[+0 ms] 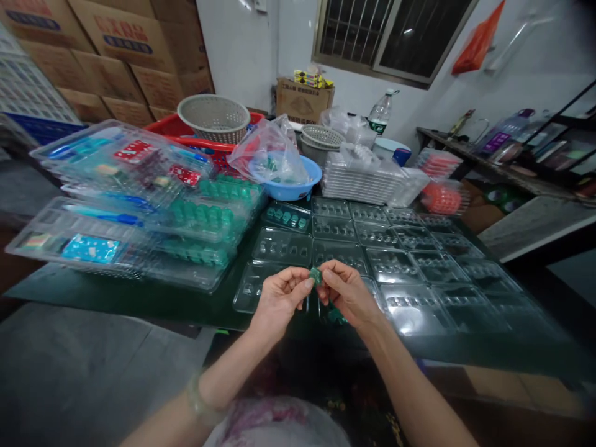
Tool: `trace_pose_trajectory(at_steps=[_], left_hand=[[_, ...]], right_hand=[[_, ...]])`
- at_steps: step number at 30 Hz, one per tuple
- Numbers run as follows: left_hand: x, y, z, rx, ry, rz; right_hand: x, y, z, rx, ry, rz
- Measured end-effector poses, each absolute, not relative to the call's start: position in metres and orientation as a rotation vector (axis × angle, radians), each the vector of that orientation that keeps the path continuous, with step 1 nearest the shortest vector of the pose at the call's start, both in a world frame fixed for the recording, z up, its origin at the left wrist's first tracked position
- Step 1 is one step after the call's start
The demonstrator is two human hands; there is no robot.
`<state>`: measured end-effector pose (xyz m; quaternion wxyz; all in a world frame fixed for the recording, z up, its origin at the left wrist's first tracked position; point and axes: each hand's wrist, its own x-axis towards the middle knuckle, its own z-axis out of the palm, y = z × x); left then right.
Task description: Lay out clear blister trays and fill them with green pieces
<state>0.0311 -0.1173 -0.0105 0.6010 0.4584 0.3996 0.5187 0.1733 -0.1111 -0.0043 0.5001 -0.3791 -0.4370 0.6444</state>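
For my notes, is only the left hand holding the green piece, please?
No, the left hand and right hand both pinch the green piece.

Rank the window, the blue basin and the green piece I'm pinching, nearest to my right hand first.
1. Green piece, touching the right hand.
2. Blue basin, farther back, to its left.
3. Window, on the back wall.
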Motion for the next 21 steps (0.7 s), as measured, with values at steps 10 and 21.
trace_pose_trajectory(at_steps=[10,21], left_hand=[[0.002,-0.126,-0.017,1.075,1.113,1.190],[-0.018,-0.127,-0.018,1.172,0.986,1.142]], right_hand=[[0.141,-0.118,-0.020,-0.913,-1.120,1.446],[0.130,-0.110,-0.028,-0.858,-1.123,1.696]])
